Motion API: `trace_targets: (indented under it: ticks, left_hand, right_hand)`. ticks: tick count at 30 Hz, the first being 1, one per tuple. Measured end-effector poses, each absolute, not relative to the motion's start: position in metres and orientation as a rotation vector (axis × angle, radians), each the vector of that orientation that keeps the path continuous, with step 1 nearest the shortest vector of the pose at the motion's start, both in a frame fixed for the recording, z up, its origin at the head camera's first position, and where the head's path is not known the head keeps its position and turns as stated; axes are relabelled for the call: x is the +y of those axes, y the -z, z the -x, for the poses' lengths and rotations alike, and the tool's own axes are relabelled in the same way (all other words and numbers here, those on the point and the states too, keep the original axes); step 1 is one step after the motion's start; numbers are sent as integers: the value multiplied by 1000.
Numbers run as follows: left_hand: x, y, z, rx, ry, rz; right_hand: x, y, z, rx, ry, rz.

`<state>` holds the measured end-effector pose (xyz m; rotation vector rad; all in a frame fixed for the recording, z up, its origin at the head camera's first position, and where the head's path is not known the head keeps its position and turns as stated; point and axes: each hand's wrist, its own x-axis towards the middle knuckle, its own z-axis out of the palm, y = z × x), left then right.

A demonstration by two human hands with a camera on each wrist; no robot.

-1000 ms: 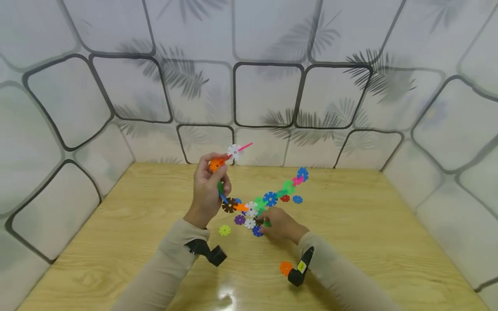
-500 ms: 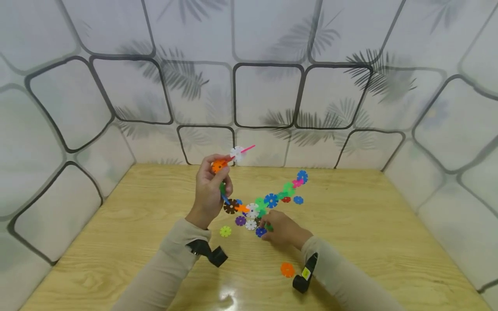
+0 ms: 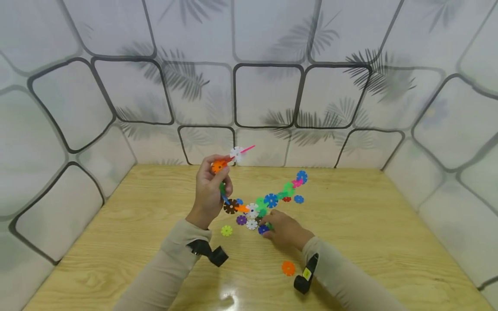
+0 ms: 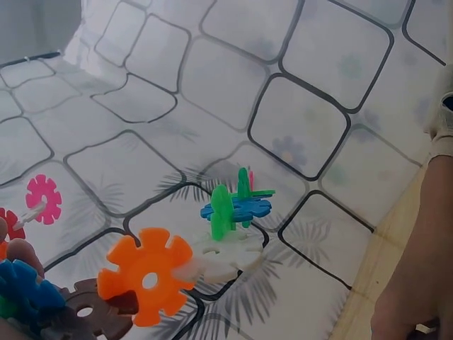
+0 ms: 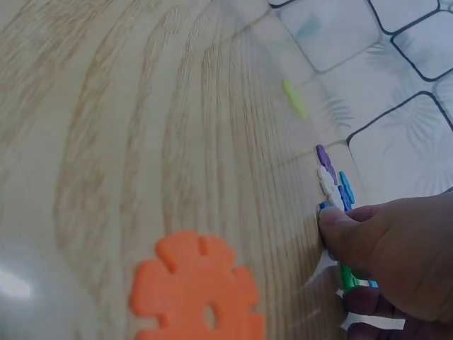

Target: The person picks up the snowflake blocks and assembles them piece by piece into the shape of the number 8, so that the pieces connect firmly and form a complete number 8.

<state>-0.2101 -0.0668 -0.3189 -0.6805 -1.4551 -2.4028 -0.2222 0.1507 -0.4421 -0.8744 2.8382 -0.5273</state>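
My left hand (image 3: 208, 190) grips a long chain of interlocking plastic snowflake discs by its left part. An orange disc (image 3: 219, 166) shows at the thumb, with a white disc (image 3: 236, 153) beyond it. From a brown disc (image 4: 85, 312) and an orange one (image 4: 146, 278), the chain runs right to a blue end disc (image 3: 301, 176). My right hand (image 3: 285, 229) is low over the table, thumb and fingers pinching a dark blue snowflake disc (image 3: 263, 230). A green disc (image 5: 346, 277) shows under that hand, partly hidden by the fingers.
Loose discs lie around the right hand: purple (image 3: 241, 220), white (image 3: 251, 224) and yellow (image 3: 227, 230). Red (image 3: 286, 199) and blue (image 3: 298, 199) ones sit farther right. An orange disc (image 3: 288, 268) lies near the right wrist. A patterned wall (image 3: 268, 95) bounds the wooden table (image 3: 155, 185).
The dark blue disc has shifted slightly right with my right hand. My left hand and the chain moved a little right and down, then stayed nearly still.
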Motion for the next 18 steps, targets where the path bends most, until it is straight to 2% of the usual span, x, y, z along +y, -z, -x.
trace_targets:
  ticks: [13, 18]
  left_hand:
    - [-68, 321, 210, -1457, 2395, 700]
    - [-69, 323, 212, -1476, 2389, 705]
  right_hand:
    - [141, 435, 214, 2947, 280, 899]
    - [141, 438, 209, 3044, 227, 1055]
